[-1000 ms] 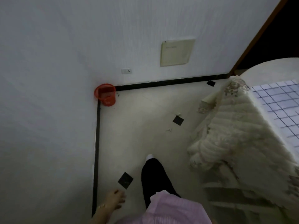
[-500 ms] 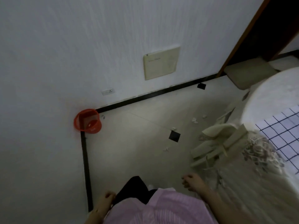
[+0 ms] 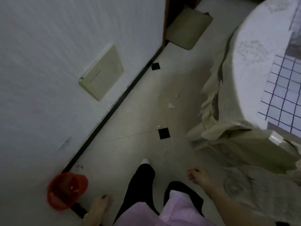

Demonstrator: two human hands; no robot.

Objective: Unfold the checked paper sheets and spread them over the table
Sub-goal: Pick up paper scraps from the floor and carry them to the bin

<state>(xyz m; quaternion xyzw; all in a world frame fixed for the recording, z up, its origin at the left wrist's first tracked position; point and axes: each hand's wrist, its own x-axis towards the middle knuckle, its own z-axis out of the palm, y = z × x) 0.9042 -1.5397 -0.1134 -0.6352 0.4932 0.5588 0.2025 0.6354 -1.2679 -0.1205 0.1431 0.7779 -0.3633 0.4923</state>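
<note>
left hand (image 3: 101, 205) fingers loosely curled, empty | right hand (image 3: 199, 176) fingers relaxed, empty | checked paper sheet (image 3: 283, 95) on tabletop (image 3: 254, 51)

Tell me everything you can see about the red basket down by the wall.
The red basket is a small round bin, seemingly of translucent red plastic, open at the top, with a couple of pale bits showing inside. It sits on the pale floor right against the white wall, covering part of the black skirting strip. Nothing holds it: the left hand hangs close beside it, apart, with its fingers loose.
</note>
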